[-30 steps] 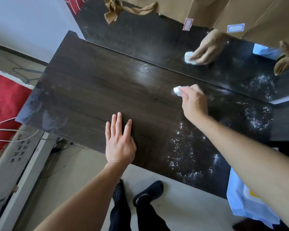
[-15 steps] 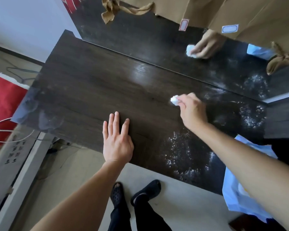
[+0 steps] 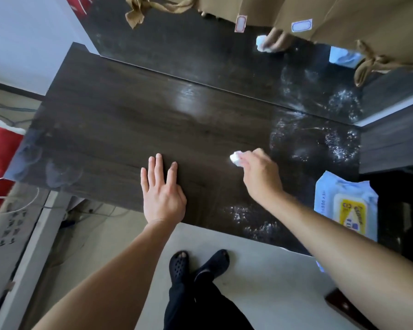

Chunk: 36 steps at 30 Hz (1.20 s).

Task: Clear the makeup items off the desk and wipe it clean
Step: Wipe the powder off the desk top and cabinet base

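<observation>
A small crumpled white wipe is pinched at the fingertips of the right hand and pressed onto the dark wood-grain desk top, near its middle. The fingers of the left hand are held straight and slightly spread, laid flat on the desk by its front edge, left of the wipe.

No makeup items are seen on the surface. Scattered white powder is left by the front edge, under the right forearm, and more is seen at the right end beside the dusty mirror.

Several risks are judged likely:
- The wad is small, so the powder may be smeared into streaks rather than lifted once the wipe is loaded.
- The front patch may be pushed over the edge onto the floor and the black slippers below.
- The forearm may be dragged through the front patch.
- The pale blue wipe pack with a yellow label, lying at the desk's right end, could be knocked by the arm. Whether it rests fully on the desk cannot be told.
- Prints may be left by the flat left palm.
</observation>
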Each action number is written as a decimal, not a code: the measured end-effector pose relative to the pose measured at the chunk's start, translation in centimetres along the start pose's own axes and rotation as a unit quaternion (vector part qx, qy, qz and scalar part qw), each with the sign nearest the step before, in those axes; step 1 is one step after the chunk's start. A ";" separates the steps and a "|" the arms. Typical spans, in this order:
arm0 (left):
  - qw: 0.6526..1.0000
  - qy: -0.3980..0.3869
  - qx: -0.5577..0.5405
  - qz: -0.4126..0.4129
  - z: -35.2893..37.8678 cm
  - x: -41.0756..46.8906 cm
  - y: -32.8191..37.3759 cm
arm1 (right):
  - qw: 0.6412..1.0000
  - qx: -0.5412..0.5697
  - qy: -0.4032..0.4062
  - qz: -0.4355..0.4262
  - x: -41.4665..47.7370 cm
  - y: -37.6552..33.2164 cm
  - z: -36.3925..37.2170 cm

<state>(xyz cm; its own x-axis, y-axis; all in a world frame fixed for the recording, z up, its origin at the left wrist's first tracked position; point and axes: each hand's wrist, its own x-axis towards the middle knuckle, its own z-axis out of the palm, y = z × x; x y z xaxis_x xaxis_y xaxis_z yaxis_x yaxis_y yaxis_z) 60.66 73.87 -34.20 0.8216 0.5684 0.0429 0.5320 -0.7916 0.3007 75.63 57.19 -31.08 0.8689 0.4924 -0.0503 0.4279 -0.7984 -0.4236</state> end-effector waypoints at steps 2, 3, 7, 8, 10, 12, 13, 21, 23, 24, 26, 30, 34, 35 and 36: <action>1.000 -0.001 -0.001 0.003 0.0 0.0 -0.1 | 0.997 0.038 -0.025 -0.058 -5.7 -1.2 0.8; 1.000 -0.003 -0.002 0.004 0.0 0.0 -0.1 | 0.994 0.058 -0.049 -0.076 -8.2 -1.6 0.9; 1.000 -0.009 -0.009 0.006 -0.1 -0.1 -0.1 | 0.970 0.098 -0.205 -0.090 -13.4 -2.6 -0.6; 1.000 -0.008 -0.012 0.007 -0.2 0.0 -0.1 | 0.968 0.096 -0.219 -0.080 -12.7 -2.7 -1.1; 1.000 -0.005 -0.014 0.009 -0.2 0.0 -0.2 | 0.980 0.096 -0.166 -0.059 -9.5 -2.6 -1.5; 1.000 -0.006 -0.013 0.013 -0.2 0.0 -0.2 | 0.995 0.065 -0.074 -0.028 -5.1 -2.6 -1.0; 1.000 -0.007 -0.013 0.014 -0.1 0.0 -0.2 | 0.998 0.044 -0.047 -0.007 -3.3 -2.8 -0.5; 0.999 -0.019 -0.024 0.022 0.1 -0.1 -0.7 | 0.991 0.075 -0.080 -0.078 -14.3 -5.8 2.8; 0.999 -0.019 -0.028 0.021 0.0 -0.1 -0.6 | 0.985 0.076 -0.140 -0.066 -16.7 -6.0 1.8; 0.999 -0.018 -0.030 0.023 0.0 0.0 -0.6 | 0.985 0.089 -0.139 -0.047 -16.3 -6.1 1.3; 0.999 -0.019 -0.031 0.030 0.0 0.0 -0.6 | 0.991 0.109 -0.078 -0.019 -13.0 -6.1 0.4; 0.998 -0.014 -0.039 0.043 -0.2 0.1 -0.7 | 0.999 0.038 0.006 0.028 -4.1 -5.7 1.4; 0.991 -0.019 -0.100 0.081 -0.5 0.6 -2.3 | 0.998 0.053 0.029 -0.027 -7.0 -7.3 4.4; 0.989 -0.022 -0.113 0.093 -0.6 0.7 -2.9 | 0.996 0.062 0.017 -0.055 -9.3 -7.5 4.8; 0.987 -0.026 -0.119 0.105 -0.8 0.8 -3.5 | 0.994 0.068 -0.008 -0.080 -11.5 -7.5 4.9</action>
<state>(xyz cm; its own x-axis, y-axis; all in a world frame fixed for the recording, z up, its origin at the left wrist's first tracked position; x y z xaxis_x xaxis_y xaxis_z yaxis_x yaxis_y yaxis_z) 59.33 77.25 -34.48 0.9214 0.3802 0.0801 0.2911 -0.8120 0.5058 61.17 59.22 -31.78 0.7882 0.6153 0.0130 0.5213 -0.6563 -0.5455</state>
